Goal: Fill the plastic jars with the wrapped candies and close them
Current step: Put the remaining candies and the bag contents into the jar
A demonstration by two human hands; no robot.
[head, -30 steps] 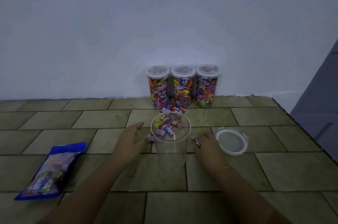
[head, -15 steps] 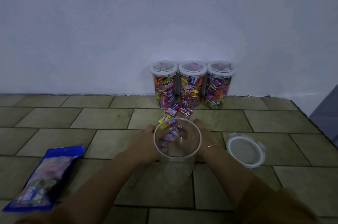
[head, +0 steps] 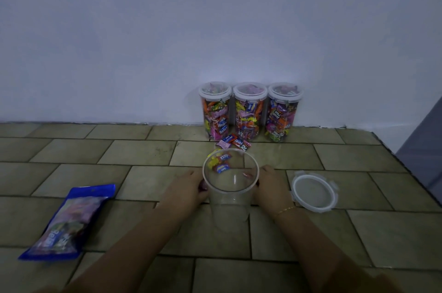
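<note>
So, left hand (head: 185,188): I had it cupped against the left side of the open jar (head: 230,187), fingers curled round its wall.
Right hand (head: 271,185): it held the jar's right side the same way, fingers wrapped on the clear plastic.
Open jar: it stood upright on the tiled floor (head: 311,240) between my hands, lidless; whether any candy lay inside I could not tell.
Loose candies (head: 229,149): a small scatter lay just beyond the jar's far rim.
Lid (head: 313,191): it lay flat, near my right hand.
Filled jars (head: 250,111): three stood closed in a row against the far wall.
Candy bag (head: 68,223): blue, lying at near left, well apart.
</note>
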